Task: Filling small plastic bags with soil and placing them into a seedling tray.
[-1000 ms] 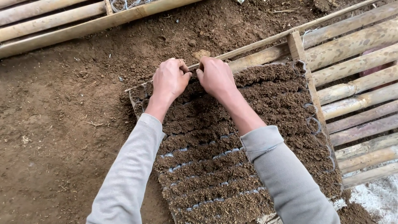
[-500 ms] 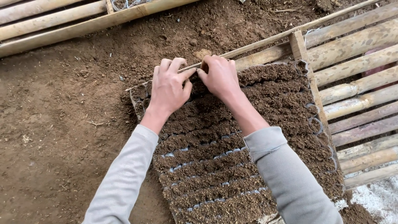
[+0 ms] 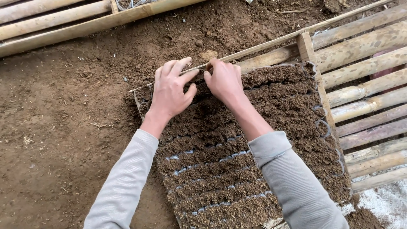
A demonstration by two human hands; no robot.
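A seedling tray [image 3: 322, 123] full of dark soil lies slanted on a bamboo slat rack. My left hand [image 3: 171, 91] rests palm down on the soil at the tray's far left corner, fingers spread. Beside it, my right hand [image 3: 224, 80] presses on the soil at the far edge, fingers curled downward against a thin bamboo stick [image 3: 271, 42] that runs along that edge. Both hands hold nothing that I can see. Grey sleeves cover both forearms.
Loose brown soil [image 3: 63, 127] covers the ground to the left and beyond the tray. Bamboo slats [image 3: 369, 68] form the rack at the right. More bamboo poles [image 3: 55, 25] lie across the top left. A pale patch [image 3: 390, 203] shows at the bottom right.
Both hands have slid a little nearer along the soil. The left hand has flattened and spread its fingers; the right stays at the far edge.
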